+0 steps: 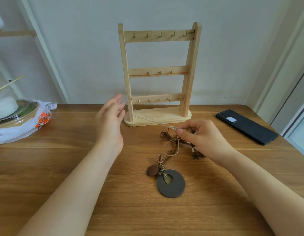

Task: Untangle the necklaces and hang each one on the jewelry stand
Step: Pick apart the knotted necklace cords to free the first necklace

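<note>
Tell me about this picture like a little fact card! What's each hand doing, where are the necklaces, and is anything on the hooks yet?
Left hand: open, raised beside the jewelry stand, blurred
Right hand: pinches a thin cord loop
Necklaces: tangled together on the table
Biggest piece: dark ring pendant, lying flat
Hooks: all bare
Also there: black phone, on the right

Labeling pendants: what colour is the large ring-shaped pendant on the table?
Dark grey-brown, plain and matte. The ring pendant shows best in the head view.
</note>
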`<action>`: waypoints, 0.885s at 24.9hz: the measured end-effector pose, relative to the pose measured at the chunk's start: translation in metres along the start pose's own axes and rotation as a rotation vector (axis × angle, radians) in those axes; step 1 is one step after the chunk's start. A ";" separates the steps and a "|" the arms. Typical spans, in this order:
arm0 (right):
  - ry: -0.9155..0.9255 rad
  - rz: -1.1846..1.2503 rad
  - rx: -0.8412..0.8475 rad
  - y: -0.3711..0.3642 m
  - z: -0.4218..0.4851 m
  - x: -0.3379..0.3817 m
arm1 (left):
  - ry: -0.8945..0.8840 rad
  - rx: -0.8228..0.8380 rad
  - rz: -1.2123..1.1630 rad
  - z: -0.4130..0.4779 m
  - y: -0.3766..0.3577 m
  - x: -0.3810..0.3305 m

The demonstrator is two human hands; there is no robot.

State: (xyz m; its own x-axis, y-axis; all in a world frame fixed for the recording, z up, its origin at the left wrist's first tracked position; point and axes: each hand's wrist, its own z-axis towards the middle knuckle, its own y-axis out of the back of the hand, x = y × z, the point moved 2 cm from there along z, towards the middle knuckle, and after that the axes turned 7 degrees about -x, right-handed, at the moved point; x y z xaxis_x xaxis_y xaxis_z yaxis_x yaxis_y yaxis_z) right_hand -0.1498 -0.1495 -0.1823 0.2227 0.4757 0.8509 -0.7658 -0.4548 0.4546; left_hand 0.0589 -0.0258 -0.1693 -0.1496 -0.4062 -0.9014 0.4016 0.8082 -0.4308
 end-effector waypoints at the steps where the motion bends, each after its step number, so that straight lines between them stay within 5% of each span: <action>1: -0.003 0.014 0.000 0.001 0.000 0.000 | -0.087 -0.026 0.134 -0.003 -0.001 0.000; 6: 0.030 0.026 0.000 0.002 -0.003 0.005 | -0.256 -0.069 0.529 -0.010 0.001 0.003; 9: 0.042 0.021 -0.007 0.002 -0.002 0.004 | -0.541 -0.104 0.642 -0.014 0.001 0.000; 12: 0.059 0.036 0.006 0.000 -0.003 0.006 | -0.803 0.303 0.735 -0.027 -0.013 0.003; 15: 0.086 0.059 0.024 -0.001 -0.005 0.009 | -0.744 0.581 0.848 -0.038 -0.022 0.021; 19: 0.081 0.103 0.026 0.000 -0.005 0.007 | -0.508 0.531 0.715 -0.042 -0.021 0.031; 22: 0.084 0.087 0.033 -0.004 -0.007 0.005 | -0.578 0.346 0.841 -0.038 -0.021 0.032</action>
State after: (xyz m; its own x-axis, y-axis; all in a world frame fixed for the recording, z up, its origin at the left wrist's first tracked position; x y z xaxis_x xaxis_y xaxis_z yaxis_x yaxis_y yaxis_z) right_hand -0.1499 -0.1397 -0.1815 0.1033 0.4943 0.8631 -0.7596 -0.5211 0.3893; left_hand 0.0106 -0.0399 -0.1909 0.7066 0.0102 -0.7075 0.4241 0.7943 0.4349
